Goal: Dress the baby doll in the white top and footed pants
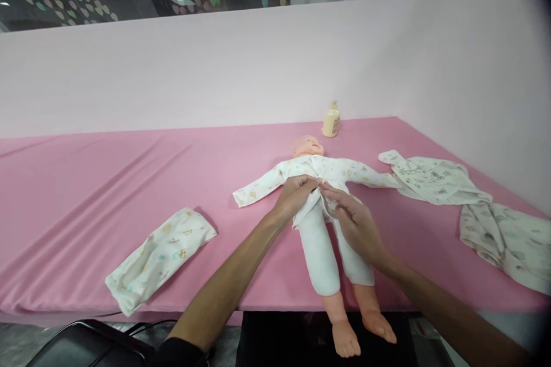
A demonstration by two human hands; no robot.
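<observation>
A baby doll [336,304] lies on its back, head toward the wall, its bare feet past the table's front edge. It wears a white patterned baby shirt [331,167] with the sleeves spread to both sides, and plain white legs show below. At the doll's chest, my left hand [298,194] is closed in a pinch on the front of the shirt. Close against it, my right hand [353,219] grips the shirt's front edge between thumb and fingers. My fingers hide the exact spot where they meet the cloth.
A pink sheet [129,183] covers the table. Folded patterned cloth [160,258] lies at the left. At the right are a baby garment [439,179] and another patterned cloth [512,241]. A pump bottle [331,120] stands behind the doll's head. A black chair [90,347] is at lower left.
</observation>
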